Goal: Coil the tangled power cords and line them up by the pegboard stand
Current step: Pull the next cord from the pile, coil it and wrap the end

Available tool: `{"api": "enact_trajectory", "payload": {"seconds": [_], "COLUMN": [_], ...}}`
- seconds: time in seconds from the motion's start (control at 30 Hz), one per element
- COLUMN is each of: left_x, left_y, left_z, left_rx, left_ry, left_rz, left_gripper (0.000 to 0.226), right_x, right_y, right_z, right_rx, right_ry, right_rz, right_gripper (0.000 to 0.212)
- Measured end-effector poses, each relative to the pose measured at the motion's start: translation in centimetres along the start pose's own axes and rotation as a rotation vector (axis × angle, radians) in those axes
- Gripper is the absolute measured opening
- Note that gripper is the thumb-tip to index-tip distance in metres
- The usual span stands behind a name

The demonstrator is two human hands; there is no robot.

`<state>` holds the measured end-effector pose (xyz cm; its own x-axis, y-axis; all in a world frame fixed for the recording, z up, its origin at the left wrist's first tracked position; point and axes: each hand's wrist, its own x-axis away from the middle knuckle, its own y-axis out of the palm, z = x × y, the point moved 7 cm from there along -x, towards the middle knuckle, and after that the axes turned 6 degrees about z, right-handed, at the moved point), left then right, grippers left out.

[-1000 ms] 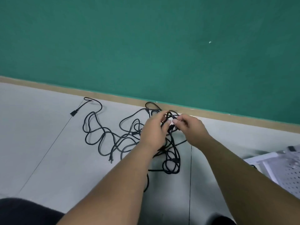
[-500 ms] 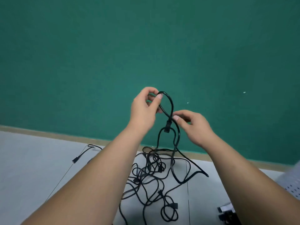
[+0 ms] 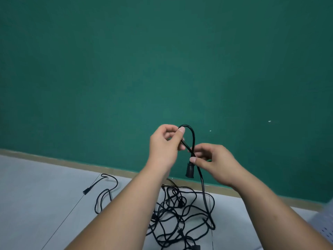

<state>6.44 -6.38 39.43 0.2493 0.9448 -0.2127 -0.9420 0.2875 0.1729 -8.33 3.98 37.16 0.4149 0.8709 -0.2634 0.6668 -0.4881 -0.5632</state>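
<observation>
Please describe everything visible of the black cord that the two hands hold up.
The held cord is thin, black and rubbery-looking. It bends into a loop in front of the green wall. The left hand pinches the loop near its top; the right hand pinches where the strands cross. Its black connector hangs below, and the long strand drops into the tangle on the floor.

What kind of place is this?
Probably an indoor workroom or storeroom: a plain green wall, a pale tiled floor with tangled black power cords, and a white perforated pegboard at the right edge.

glossy black plastic cords [image 3: 193, 139]; matt green wall [image 3: 126, 69]; smooth grey floor [image 3: 45, 195]
</observation>
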Motion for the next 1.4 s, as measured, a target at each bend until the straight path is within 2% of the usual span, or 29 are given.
{"api": "enact_trajectory", "payload": {"seconds": [0.13, 0.27, 0.37, 0.5, 0.57, 0.7, 0.8, 0.9, 0.97, 1.13, 1.2, 1.33, 1.4], "left_x": [0.1, -0.2, -0.5, 0.2, 0.6, -0.2, -0.7, -0.7, -0.8, -1.3, -1.4, -0.3, 0.1], "left_y": [0.5, 1.0, 1.3, 3.1, 4.0, 4.4, 4.5, 4.8, 4.9, 5.7, 6.1, 7.6, 8.1], "left_z": [-0.9, -1.2, -1.6, -2.4, -2.6, -3.4, -4.1, -4.3, -4.3, -4.9, -5.2, -6.4, -7.5], "left_rx": [0.179, 0.158, 0.118, 0.017, 0.027, 0.058, 0.096, 0.104, 0.098, -0.066, -0.120, -0.350, -0.419], "left_ry": [-0.199, -0.221, -0.215, -0.257, -0.247, -0.232, -0.233, -0.229, -0.203, -0.108, -0.076, 0.012, 0.017], "left_rz": [0.002, -0.076, -0.141, -0.396, -0.457, -0.342, -0.264, -0.255, -0.241, -0.293, -0.338, -0.541, -0.607], "left_gripper": [0.020, 0.025, 0.024, 0.037, 0.034, 0.022, 0.016, 0.015, 0.015, 0.012, 0.016, 0.042, 0.030], "right_x": [0.2, 0.8, 1.2, 1.1, 0.9, 0.5, 0.0, -0.6, -0.7, -1.3, -1.6, -1.7, -2.0], "right_y": [-0.3, 0.2, 0.6, 1.0, 1.0, 0.9, 0.2, -1.4, -2.4, -3.3, -3.8, -5.3, -5.8], "right_z": [-0.3, -0.2, -0.5, -0.7, -0.4, 0.9, 1.9, 2.4, 2.1, 2.1, 2.5, 3.7, 4.1], "right_rx": [0.027, 0.050, -0.119, -0.365, -0.411, -0.420, -0.384, -0.025, 0.060, -0.256, -0.331, -0.424, -0.421], "right_ry": [0.004, 0.002, 0.046, 0.105, 0.149, 0.266, 0.259, 0.148, 0.089, 0.027, 0.030, 0.054, 0.057], "right_rz": [0.077, 0.056, 0.031, -0.022, -0.036, -0.023, 0.080, 0.250, 0.379, 0.493, 0.509, 0.582, 0.599], "right_gripper": [0.015, 0.009, 0.020, 0.027, 0.030, 0.043, 0.035, 0.030, 0.024, 0.002, 0.009, 0.020, 0.022]}}
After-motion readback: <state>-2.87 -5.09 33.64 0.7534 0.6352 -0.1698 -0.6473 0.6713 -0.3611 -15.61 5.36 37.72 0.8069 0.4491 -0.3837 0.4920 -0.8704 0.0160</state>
